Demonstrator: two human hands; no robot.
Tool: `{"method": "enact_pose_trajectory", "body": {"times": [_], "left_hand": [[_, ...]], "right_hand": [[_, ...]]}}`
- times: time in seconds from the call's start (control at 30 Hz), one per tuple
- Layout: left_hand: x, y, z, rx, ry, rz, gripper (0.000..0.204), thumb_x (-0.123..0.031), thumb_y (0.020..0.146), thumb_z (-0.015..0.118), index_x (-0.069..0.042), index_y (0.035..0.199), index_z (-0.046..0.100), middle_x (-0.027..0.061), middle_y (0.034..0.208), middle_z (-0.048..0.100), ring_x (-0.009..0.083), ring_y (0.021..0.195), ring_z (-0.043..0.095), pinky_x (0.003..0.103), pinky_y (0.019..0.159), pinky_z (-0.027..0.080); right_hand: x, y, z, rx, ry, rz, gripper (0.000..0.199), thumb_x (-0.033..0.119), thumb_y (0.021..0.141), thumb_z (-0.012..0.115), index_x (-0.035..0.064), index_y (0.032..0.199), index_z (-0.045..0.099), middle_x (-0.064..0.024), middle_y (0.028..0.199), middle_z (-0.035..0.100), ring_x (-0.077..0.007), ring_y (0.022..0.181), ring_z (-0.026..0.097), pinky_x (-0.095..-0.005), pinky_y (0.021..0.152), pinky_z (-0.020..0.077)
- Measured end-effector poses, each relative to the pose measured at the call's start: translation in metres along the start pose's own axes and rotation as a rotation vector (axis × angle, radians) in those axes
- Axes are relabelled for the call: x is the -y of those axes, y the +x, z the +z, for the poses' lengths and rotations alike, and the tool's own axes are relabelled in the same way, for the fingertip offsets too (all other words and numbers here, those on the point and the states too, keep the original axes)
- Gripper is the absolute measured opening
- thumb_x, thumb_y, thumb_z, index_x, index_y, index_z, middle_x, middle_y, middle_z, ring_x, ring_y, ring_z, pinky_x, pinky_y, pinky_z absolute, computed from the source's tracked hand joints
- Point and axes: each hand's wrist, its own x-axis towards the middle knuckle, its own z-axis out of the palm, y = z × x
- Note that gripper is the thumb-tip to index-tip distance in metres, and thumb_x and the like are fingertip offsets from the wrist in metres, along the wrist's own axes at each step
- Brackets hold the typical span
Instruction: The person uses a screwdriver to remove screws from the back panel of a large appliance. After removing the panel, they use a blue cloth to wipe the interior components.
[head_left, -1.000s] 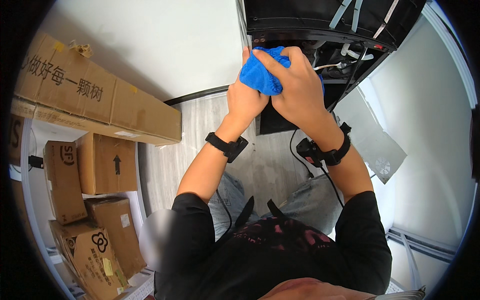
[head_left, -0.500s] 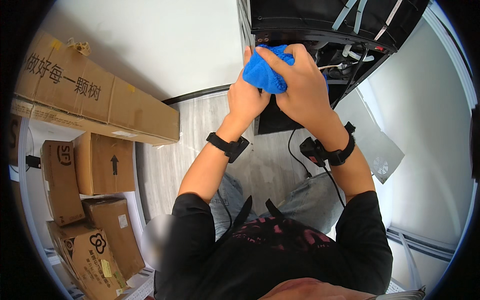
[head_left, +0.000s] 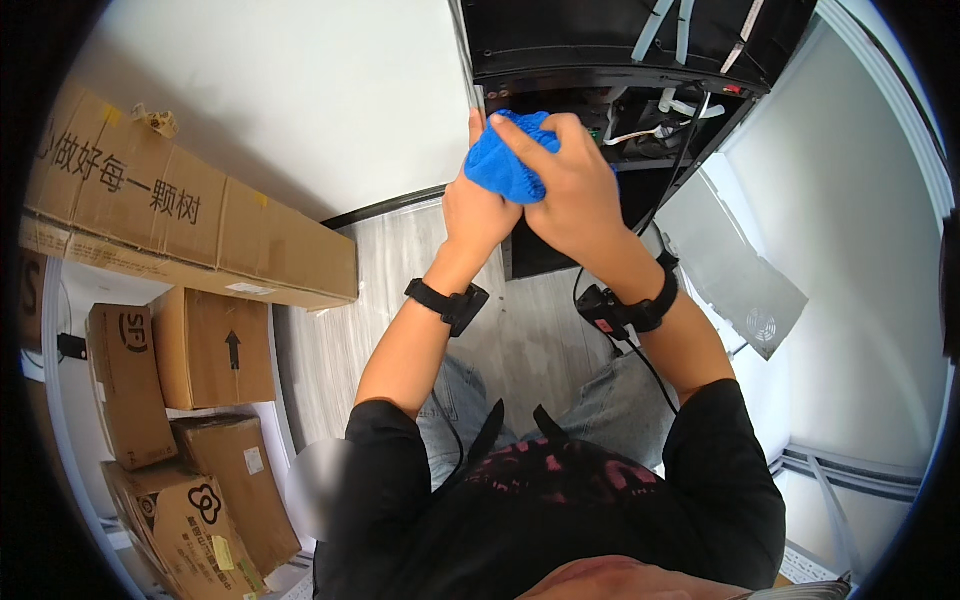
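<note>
A bunched blue cloth (head_left: 505, 165) is held between both my hands, in front of a black cabinet-like machine (head_left: 600, 40). My right hand (head_left: 570, 185) presses on it from above, index finger stretched over the fabric and the other fingers bent. Beneath and to the left, my left hand (head_left: 478, 212) grips the cloth, its fingers mostly covered. What the cloth may be wrapped around cannot be seen. Behind my right hand, the machine's open lower bay (head_left: 650, 125) shows cables and white fittings.
A long cardboard box (head_left: 190, 200) lies at the left, with several smaller cartons (head_left: 225, 345) on a shelf below it. A thin grey metal panel (head_left: 735, 265) leans at the right. A black cable (head_left: 655, 375) trails from my right wrist strap.
Both hands and the cloth sit slightly lower and further left in the picture; the machine has shifted left as well. The grip on the cloth looks much the same.
</note>
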Motion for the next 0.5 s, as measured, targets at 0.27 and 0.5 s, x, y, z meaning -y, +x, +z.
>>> {"method": "enact_pose_trajectory", "body": {"times": [0.27, 0.5], "left_hand": [[0.018, -0.013, -0.001, 0.149, -0.045, -0.019, 0.093, -0.017, 0.076, 0.067, -0.005, 0.148, 0.01, 0.0145, 0.084, 0.065, 0.0288, 0.069, 0.065, 0.033, 0.059, 0.05], [0.039, -0.026, -0.004, 0.268, -0.059, -0.011, 0.098, -0.001, 0.072, 0.063, -0.016, 0.15, 0.005, 0.0095, 0.075, 0.057, 0.0237, 0.067, 0.06, 0.033, 0.062, 0.049]], "right_hand": [[-0.006, -0.009, 0.002, 0.038, -0.022, -0.018, 0.062, 0.005, 0.066, 0.068, 0.0193, 0.125, 0.058, -0.0118, 0.097, 0.049, -0.0285, 0.082, 0.054, -0.0362, 0.069, 0.0491], [-0.018, -0.031, 0.01, 0.209, -0.083, -0.016, 0.066, -0.001, 0.067, 0.062, 0.0192, 0.13, 0.054, -0.0116, 0.098, 0.049, -0.0288, 0.085, 0.053, -0.0369, 0.07, 0.047]]}}
